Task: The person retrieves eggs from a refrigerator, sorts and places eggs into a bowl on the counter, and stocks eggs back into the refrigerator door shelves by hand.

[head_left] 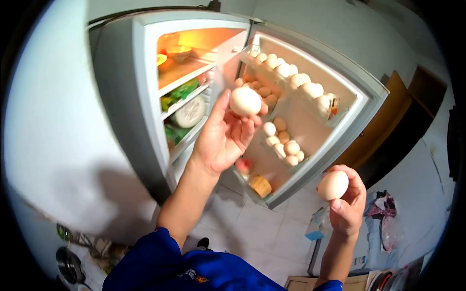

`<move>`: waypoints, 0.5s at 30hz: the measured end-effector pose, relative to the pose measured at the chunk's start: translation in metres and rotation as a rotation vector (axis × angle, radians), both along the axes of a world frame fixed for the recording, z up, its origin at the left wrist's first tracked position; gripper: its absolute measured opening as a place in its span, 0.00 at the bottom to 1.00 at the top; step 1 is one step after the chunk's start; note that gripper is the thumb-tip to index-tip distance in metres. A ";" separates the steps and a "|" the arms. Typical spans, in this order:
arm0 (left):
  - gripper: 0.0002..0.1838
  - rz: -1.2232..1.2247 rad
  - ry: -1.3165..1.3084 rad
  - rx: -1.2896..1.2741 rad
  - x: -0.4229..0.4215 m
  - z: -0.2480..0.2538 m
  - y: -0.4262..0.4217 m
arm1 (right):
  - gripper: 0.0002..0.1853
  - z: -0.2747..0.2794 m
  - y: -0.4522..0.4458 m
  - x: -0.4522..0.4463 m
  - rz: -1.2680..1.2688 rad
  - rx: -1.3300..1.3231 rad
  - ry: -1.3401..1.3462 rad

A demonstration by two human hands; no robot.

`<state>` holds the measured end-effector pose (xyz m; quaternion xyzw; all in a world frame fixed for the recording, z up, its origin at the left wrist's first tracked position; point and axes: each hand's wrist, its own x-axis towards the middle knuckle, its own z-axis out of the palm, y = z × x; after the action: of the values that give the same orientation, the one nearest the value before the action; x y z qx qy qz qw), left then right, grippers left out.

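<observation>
My left hand (225, 138) holds a pale egg (245, 101) up in front of the open fridge, thumb on one side and fingers round the other. Lower and to the right, my right hand (350, 206) grips a second egg (333, 185) between thumb and fingers, apart from the fridge door. Behind my left hand, the door's top shelf carries a row of pale eggs (300, 80). Browner eggs (263, 91) lie in the shelf beneath it, partly hidden by my hand. More eggs (291, 148) fill a lower shelf of the door.
The fridge door (335, 140) stands wide open to the right. Inside the fridge (145, 87) are green vegetables (184, 90) and a round pale item (190, 111). A yellowish block (260, 185) sits in the door's bottom shelf. A pan (69, 264) is at lower left.
</observation>
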<state>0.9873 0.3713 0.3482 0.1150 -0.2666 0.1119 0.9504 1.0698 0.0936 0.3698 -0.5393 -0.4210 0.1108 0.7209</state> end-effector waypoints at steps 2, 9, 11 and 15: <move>0.31 -0.152 0.006 -0.031 0.022 -0.001 0.011 | 0.36 0.003 0.002 0.014 -0.057 0.012 -0.005; 0.29 -0.114 0.056 0.050 0.063 0.014 0.025 | 0.36 0.019 0.003 0.057 -0.136 -0.016 -0.057; 0.29 -0.084 0.066 0.079 0.071 0.012 0.028 | 0.37 0.026 0.000 0.069 -0.128 -0.044 -0.093; 0.27 0.074 0.065 0.178 0.080 0.018 0.029 | 0.36 0.052 0.002 0.079 -0.105 -0.056 -0.103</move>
<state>1.0673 0.4002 0.3659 0.2124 -0.2401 0.1190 0.9397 1.1487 0.0955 0.4215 -0.5858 -0.4254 0.0565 0.6875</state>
